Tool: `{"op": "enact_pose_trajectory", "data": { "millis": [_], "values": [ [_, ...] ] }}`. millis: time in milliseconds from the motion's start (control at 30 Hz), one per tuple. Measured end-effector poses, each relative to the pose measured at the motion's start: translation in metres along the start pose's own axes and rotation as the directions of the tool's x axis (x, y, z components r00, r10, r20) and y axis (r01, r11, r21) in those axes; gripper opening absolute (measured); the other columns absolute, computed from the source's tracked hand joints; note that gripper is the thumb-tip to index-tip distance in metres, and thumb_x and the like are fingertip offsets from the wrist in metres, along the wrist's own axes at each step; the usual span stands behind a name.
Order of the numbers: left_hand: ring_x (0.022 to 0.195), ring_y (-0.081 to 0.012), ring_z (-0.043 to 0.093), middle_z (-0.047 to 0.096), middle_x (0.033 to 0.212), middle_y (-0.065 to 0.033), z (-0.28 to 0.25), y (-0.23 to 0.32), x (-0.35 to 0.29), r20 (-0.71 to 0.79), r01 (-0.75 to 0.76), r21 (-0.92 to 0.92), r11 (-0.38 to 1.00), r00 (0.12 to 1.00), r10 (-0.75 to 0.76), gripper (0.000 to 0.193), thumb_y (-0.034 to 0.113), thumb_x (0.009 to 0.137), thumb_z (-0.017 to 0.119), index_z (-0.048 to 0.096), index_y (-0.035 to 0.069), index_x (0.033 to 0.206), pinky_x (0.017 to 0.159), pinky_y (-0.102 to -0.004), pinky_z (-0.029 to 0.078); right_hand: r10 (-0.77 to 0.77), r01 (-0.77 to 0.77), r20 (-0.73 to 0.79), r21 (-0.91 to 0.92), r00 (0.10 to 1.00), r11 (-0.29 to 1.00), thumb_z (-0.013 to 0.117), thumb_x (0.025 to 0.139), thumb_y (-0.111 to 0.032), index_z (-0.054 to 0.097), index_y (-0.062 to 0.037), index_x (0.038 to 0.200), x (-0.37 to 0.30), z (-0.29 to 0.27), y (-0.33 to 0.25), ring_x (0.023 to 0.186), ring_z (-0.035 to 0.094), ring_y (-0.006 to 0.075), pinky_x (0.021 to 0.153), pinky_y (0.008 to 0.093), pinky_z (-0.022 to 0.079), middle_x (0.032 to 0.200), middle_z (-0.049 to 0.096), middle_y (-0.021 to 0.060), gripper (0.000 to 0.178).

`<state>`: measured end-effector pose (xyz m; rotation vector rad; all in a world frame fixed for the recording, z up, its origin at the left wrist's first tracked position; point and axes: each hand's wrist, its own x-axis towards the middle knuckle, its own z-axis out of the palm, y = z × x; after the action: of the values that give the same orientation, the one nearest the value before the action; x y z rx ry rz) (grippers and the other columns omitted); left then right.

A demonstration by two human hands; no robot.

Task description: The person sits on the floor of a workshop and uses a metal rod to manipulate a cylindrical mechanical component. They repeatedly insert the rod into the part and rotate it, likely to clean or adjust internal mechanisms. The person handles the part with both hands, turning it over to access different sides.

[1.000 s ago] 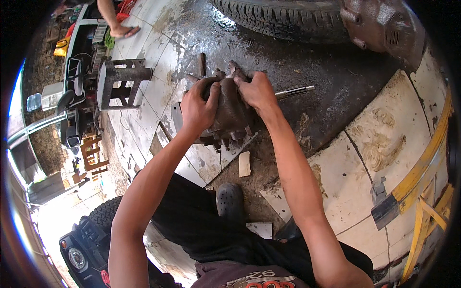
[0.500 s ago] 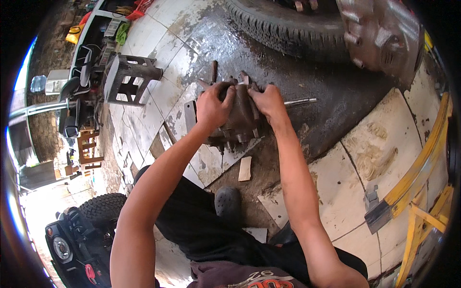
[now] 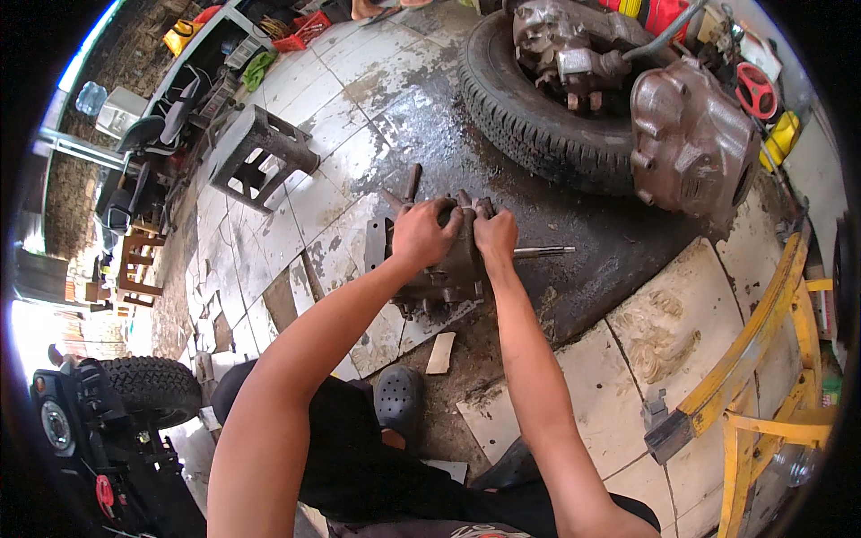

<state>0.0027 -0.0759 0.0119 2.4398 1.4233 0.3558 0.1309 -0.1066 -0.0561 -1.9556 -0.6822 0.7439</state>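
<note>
On the floor in front of me stands a greasy metal gearbox [image 3: 462, 255], with a steel shaft [image 3: 545, 252] sticking out to the right and a short rod [image 3: 413, 183] rising from its far left side. My left hand [image 3: 421, 235] is closed over its top left part, thumb toward the middle. My right hand [image 3: 495, 233] grips the top right part, close beside the left. The fingertips of both hands are partly hidden behind the casing's upper edge.
A tyre [image 3: 547, 143] lies at the far right, with metal parts inside it and a brown housing [image 3: 691, 134] against it. A yellow metal stand [image 3: 753, 359] is at right. A dark plastic stool [image 3: 260, 157] stands at left. Dark oily grime covers the tiles beyond the gearbox.
My view has tilted, bringing more of the tyre and the metal parts inside it into sight. Both hands stay on the gearbox in much the same hold.
</note>
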Motion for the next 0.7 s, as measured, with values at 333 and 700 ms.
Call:
{"op": "enact_pose_trajectory", "data": {
  "millis": [333, 700],
  "values": [
    [0.118, -0.0343, 0.063, 0.068, 0.122, -0.0176, -0.004, 0.001, 0.0, 0.14, -0.069, 0.054, 0.996, 0.988, 0.061, 0.05, 0.045, 0.097, 0.052, 0.063, 0.004, 0.124, 0.102, -0.0547, 0.04, 0.025, -0.023, -0.031, 0.046, 0.999, 0.999, 0.077, 0.085, -0.045, 0.076, 0.0012, 0.101, 0.02, 0.01, 0.036, 0.097, 0.071, 0.0437, 0.082, 0.0475, 0.053, 0.099, 0.073, 0.0269, 0.049],
    [0.12, -0.0334, 0.059, 0.066, 0.123, -0.0172, 0.004, -0.018, -0.005, 0.061, -0.212, 0.055, 0.976, 0.976, 0.209, 0.051, 0.047, 0.101, 0.048, 0.063, 0.003, 0.123, 0.1, -0.0526, 0.042, 0.26, -0.326, 0.306, 0.188, 0.916, 0.926, 0.072, 0.089, -0.01, 0.073, 0.0026, 0.114, 0.015, -0.031, 0.022, 0.086, 0.068, 0.0214, 0.072, 0.0373, 0.053, 0.1, 0.074, 0.011, 0.028]
  ]
}}
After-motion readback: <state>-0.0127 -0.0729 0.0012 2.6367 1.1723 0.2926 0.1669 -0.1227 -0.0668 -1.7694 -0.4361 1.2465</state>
